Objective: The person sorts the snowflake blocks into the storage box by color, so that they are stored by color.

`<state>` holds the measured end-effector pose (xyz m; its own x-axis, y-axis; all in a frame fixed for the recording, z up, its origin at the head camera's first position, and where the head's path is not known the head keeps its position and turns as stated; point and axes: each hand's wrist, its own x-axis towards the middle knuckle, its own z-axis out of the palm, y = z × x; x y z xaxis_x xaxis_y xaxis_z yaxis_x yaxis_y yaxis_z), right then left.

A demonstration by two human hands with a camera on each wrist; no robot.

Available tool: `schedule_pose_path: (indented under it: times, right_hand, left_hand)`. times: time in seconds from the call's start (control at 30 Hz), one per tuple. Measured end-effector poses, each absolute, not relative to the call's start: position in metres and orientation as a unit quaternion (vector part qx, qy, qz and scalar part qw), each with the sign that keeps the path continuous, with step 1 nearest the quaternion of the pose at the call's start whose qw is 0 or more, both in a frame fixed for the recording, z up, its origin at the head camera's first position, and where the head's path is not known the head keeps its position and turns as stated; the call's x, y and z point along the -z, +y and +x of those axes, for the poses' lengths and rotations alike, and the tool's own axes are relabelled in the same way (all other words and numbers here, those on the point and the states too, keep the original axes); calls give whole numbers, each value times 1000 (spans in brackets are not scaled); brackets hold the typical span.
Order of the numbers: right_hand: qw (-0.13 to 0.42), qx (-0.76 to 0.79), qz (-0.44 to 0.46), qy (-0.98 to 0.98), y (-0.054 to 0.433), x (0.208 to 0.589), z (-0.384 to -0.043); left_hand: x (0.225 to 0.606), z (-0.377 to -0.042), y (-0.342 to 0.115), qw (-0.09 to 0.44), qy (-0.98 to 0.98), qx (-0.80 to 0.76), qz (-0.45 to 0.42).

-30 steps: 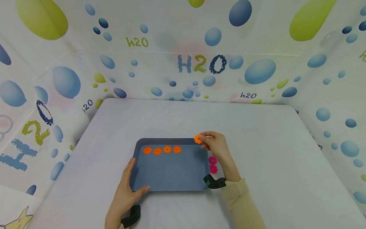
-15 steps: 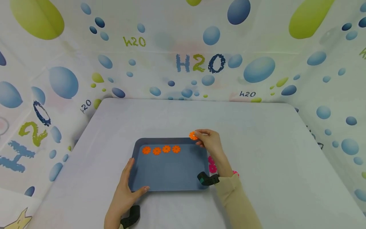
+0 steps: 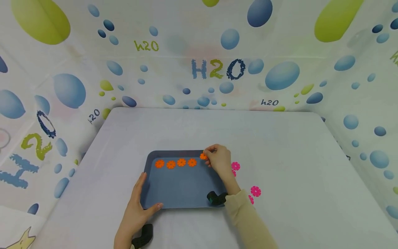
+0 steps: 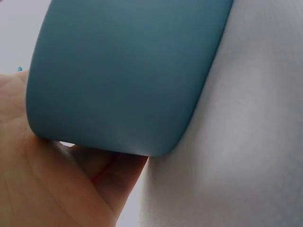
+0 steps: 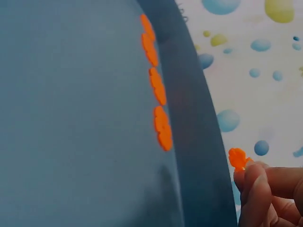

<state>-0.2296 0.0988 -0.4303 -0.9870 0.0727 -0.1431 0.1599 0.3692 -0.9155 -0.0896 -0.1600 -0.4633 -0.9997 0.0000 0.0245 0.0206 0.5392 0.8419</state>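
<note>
Between thumb and fingertips my right hand (image 3: 220,159) pinches an orange flower-shaped disc (image 3: 203,156), over the far right part of the blue-grey tray (image 3: 183,188). In the right wrist view this disc (image 5: 237,159) shows by the tray's far wall, partly covered by the fingers. Four-like company is a row of several orange discs (image 3: 181,162) lying in the tray along its far side. My left hand (image 3: 133,207) rests at the tray's near left corner, fingers straight along the left side and thumb on the front rim. The left wrist view shows the tray corner (image 4: 118,85) against the palm.
Several pink flower-shaped discs (image 3: 256,191) lie on the white table (image 3: 295,162) right of the tray, some partly hidden by the right arm. A printed sheet (image 3: 174,79) with blue and green drops hangs behind the table and at its sides.
My right hand has moved left with the orange disc, from the tray's far right corner toward the row, and lowered. More pink discs show now. The left hand stays on the tray.
</note>
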Motion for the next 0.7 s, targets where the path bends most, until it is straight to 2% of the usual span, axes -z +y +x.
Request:
schedule_pose_path:
  times: [0.13,0.43,0.7]
  right_hand:
    - [44,532,65,843,96,437,-228]
    - [93,490,53,865,92,444,-225]
    - [88,441,52,892,88,441,-221]
  left_hand:
    - [465,-89,-162,11,-877,481,-7]
    - [466,-89,-163,14,-876,482,-14]
    - [469,-88,-166,14,-875,483,-15]
